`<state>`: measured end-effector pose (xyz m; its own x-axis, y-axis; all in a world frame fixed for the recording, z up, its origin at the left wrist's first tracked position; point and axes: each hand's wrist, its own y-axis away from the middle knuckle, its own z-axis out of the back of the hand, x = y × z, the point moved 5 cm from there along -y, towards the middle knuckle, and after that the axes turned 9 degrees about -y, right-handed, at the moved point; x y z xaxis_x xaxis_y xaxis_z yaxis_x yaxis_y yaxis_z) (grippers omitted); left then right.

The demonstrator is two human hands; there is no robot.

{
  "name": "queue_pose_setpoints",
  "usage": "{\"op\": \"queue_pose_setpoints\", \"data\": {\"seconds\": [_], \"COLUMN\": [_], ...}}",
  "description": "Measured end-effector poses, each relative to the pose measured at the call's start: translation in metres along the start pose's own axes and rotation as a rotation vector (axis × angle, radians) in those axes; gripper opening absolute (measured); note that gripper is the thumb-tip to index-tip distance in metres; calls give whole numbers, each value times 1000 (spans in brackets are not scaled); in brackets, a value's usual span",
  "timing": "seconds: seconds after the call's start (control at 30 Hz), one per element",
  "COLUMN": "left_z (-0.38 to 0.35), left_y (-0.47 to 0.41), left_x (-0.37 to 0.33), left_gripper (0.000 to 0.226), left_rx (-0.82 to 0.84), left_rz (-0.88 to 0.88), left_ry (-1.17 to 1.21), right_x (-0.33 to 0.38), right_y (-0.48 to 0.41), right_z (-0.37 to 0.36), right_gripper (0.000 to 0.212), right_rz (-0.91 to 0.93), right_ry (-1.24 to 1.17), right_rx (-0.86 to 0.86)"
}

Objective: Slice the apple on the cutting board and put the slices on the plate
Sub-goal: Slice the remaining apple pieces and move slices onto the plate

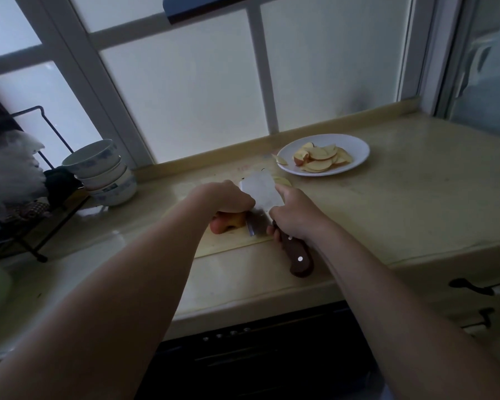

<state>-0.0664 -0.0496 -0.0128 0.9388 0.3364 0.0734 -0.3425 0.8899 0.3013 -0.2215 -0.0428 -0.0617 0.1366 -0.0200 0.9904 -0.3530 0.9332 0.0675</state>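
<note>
The cleaver blade (260,189) is shiny metal, its handle (295,251) dark wood, the plate (356,148) glossy white.

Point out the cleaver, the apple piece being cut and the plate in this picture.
cleaver (260,190): head view, on the flat of the blade.
apple piece (228,222): head view, on its exposed near side.
plate (358,148): head view, on the bare right rim.
</note>
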Motion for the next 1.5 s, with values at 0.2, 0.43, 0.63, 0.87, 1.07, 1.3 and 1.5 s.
{"op": "queue_pose_setpoints", "data": {"seconds": [0.2,0.43,0.63,0.87,1.07,1.3,1.5], "left_z": [0,2,0,-2,-5,-6,-6], "left_y": [0,5,4,-1,-4,-9,-10], "left_x": [0,0,2,4,7,7,8], "left_gripper": [44,23,23,37,44,68,51], "left_rx": [6,16,16,3,-6,0,-55], "left_rz": [6,0,1,6,10,3,-33], "left_ry": [-1,59,100,84,93,53,9], "right_x": [1,9,13,0,0,15,8], "right_y": [0,-4,-13,-21,-11,-12,-14], "right_z": [-3,-12,-22,-18,-15,-13,-15], "right_gripper": [72,62,33,62,66,56,68], "right_rz": [-6,-1,0,-54,-55,-66,-84], "right_ry": [56,165,245,207,203,189,171], "right_rx": [7,50,77,95,95,121,112]}}
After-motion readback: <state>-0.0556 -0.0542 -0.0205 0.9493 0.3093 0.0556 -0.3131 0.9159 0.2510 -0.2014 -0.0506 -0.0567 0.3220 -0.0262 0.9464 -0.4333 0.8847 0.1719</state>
